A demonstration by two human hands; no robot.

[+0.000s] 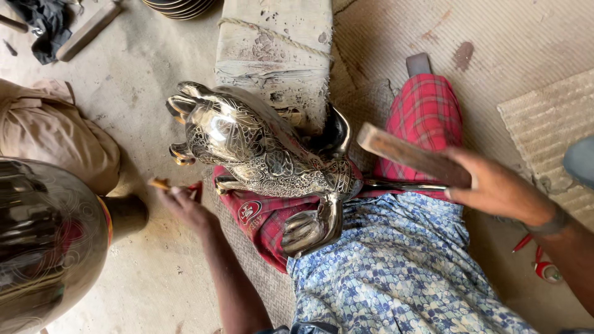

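Observation:
An engraved silver metal animal figure point(260, 154) lies on a red checked cloth point(427, 114) across my lap, its legs sticking out left and toward me. My right hand point(489, 182) grips a flat wooden stick point(408, 154) raised above the figure's right end. My left hand point(182, 204) reaches down to the floor on the left, with fingers pinched on a small orange-tipped tool point(162, 184). A thin metal rod point(402, 185) pokes out from under the figure toward my right hand.
A worn padded block point(275, 49) stands behind the figure. A large engraved metal vessel point(43, 241) sits at the left edge, beside another person's tan-clothed knee point(49, 133). A woven mat point(550, 124) lies at right, with red-handled pliers point(538, 260) on the floor.

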